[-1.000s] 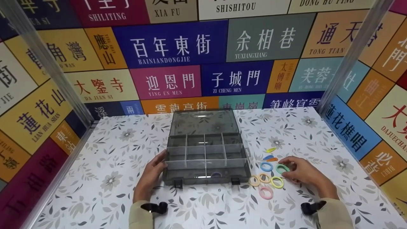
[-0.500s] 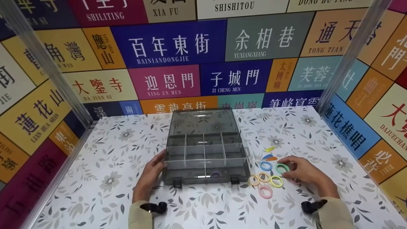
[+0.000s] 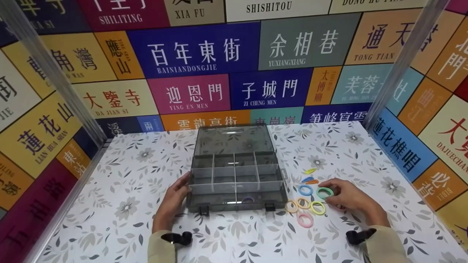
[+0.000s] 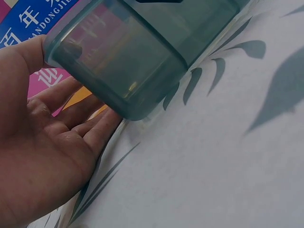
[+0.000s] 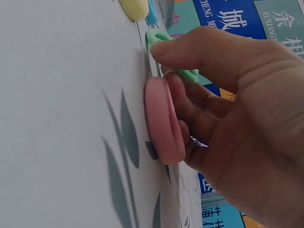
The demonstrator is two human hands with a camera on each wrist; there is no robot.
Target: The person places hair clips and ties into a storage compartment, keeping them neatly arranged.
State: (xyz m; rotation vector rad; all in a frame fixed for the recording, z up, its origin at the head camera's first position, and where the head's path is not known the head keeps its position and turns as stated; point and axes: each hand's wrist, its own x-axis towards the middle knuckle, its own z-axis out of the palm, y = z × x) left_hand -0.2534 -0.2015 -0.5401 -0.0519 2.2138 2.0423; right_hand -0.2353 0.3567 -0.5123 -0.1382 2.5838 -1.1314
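My right hand (image 3: 345,195) pinches a green hair tie (image 5: 190,75) between thumb and fingertips, just right of a loose group of hair ties. Beneath its fingers a pink hair tie (image 5: 164,121) stands out in the right wrist view, mostly covered in the head view. My left hand (image 3: 175,199) rests at the left wall of a smoky, see-through divided box (image 3: 219,206), its thumb at the rim and fingers stretched along the side. The box's lid (image 3: 234,140) is raised at the back. A small purplish ring (image 3: 248,199) lies in the front right compartment.
Between box and right hand lie a blue hair tie (image 3: 300,190), a yellow one (image 3: 313,211), two peach ones (image 3: 287,206) and a pink one. Behind them are yellow (image 3: 310,171), blue (image 3: 306,179) and orange hair clips (image 3: 313,182). Sign-printed walls enclose the floral tabletop (image 3: 234,241).
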